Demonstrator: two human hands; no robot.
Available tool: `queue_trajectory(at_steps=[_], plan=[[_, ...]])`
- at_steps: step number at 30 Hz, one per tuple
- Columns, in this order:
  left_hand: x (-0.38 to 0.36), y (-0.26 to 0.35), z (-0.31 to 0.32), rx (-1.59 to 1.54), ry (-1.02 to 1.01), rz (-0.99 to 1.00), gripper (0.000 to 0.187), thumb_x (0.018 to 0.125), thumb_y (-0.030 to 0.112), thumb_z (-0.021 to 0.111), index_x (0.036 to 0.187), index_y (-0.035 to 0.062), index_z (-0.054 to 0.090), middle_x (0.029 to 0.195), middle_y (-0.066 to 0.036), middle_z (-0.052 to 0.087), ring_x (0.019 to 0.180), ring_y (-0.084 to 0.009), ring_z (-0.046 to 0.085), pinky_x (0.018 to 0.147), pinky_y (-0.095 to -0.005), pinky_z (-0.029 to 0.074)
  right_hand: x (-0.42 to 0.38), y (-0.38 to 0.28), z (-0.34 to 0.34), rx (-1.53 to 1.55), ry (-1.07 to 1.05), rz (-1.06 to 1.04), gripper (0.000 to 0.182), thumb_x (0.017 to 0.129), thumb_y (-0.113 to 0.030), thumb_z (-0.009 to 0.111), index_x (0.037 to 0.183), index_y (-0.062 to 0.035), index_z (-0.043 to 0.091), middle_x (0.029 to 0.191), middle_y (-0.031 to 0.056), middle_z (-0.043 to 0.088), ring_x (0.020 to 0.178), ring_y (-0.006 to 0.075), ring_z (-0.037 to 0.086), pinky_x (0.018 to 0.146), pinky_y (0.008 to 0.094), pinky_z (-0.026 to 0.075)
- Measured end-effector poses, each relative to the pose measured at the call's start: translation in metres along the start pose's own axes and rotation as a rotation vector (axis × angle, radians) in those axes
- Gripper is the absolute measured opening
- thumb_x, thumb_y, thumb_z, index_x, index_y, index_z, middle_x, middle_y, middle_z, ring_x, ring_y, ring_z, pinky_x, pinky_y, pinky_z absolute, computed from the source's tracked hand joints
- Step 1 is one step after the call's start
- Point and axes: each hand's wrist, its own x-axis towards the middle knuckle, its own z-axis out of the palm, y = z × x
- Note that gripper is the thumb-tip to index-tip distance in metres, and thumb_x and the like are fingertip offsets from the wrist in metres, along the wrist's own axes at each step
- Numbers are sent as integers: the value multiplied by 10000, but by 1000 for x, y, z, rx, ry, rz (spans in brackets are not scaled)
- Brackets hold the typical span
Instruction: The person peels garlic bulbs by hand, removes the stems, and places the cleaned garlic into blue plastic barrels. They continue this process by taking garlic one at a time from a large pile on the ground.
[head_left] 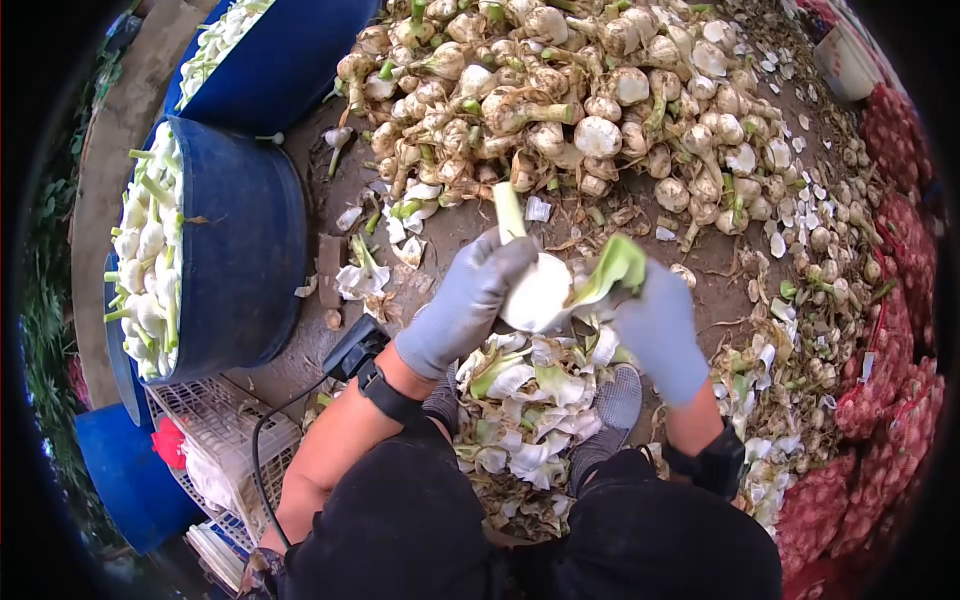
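Observation:
My left hand point(462, 298), in a grey glove, is closed around a white garlic bulb point(538, 293). The bulb's pale green stem sticks up past my thumb. A strip of green and white garlic skin point(615, 268) curls away from the bulb's right side. My right hand point(660, 325), also gloved and slightly blurred, is closed on the outer part of that strip. Below both hands, a heap of peeled skins point(525, 405) lies between my shoes.
A big pile of unpeeled garlic point(600, 100) covers the ground ahead. At left stand a blue barrel point(245, 240) full of cleaned bulbs, another blue barrel point(290, 60) behind it and a white plastic crate point(225, 410). Red net sacks point(890, 400) line the right side.

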Motion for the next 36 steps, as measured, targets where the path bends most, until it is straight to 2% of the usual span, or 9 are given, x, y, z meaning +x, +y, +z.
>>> queue_trajectory(at_steps=[6,10,12,16,17,23,26,30,36], plan=[[2,-7,-20,-214,8,49,280,986,288,518,1050,26,592,959,-74,669,843,-153,676,703,-276,567,9,19,-2,-380,32,174,423,802,-180,674,1211,-96,602,1013,168,680,940,347,655,782,434,512],[9,-22,-40,972,78,381,241,1014,204,471,999,7,609,941,-53,654,860,-108,632,727,-270,529,5,-25,1,-549,275,-405,714,805,-309,696,1420,-123,385,1187,135,593,1058,279,581,889,418,459],[15,-31,-38,377,211,195,209,1011,146,458,991,-10,595,912,-49,650,788,-125,631,715,-269,523,4,-38,24,-545,-41,-461,724,790,-305,705,1401,-72,394,1127,139,596,1016,241,579,885,412,443],[12,-28,-33,-62,273,-8,253,996,231,493,991,-5,582,934,-76,638,841,-167,651,716,-313,536,16,-15,48,-758,24,-421,308,812,-133,601,1107,-45,583,788,90,622,724,231,631,653,382,472],[9,-26,-31,-69,330,-53,313,997,278,466,1044,-13,571,995,-110,638,910,-184,651,775,-354,559,15,-16,45,-677,-15,-374,469,749,-65,581,1218,-83,584,796,126,634,739,258,638,634,426,475],[19,-5,-82,-478,251,233,363,1005,228,376,1166,-49,548,1071,-162,664,981,-251,667,871,-379,564,-27,-20,56,-169,-649,-188,350,752,-139,602,1094,-108,666,807,180,660,770,352,656,683,427,520],[26,-20,-83,-472,181,211,370,1037,240,330,1232,-20,508,1175,-154,628,1075,-282,632,966,-408,519,-27,-26,60,-64,-699,-241,293,678,-143,612,968,-128,643,892,153,686,870,321,679,779,418,537],[26,-11,-87,-147,200,351,366,1033,266,400,1249,-16,492,1207,-171,605,1125,-311,599,996,-477,487,-6,3,47,-753,-498,-271,308,806,-205,620,1103,-142,673,762,138,669,691,314,667,636,415,524],[8,12,-90,-618,307,399,393,1036,254,400,1311,-25,429,1303,-195,535,1219,-345,525,1059,-529,420,4,46,50,-866,-402,-68,382,829,-299,651,1165,-123,613,720,99,644,660,302,651,620,413,515]])
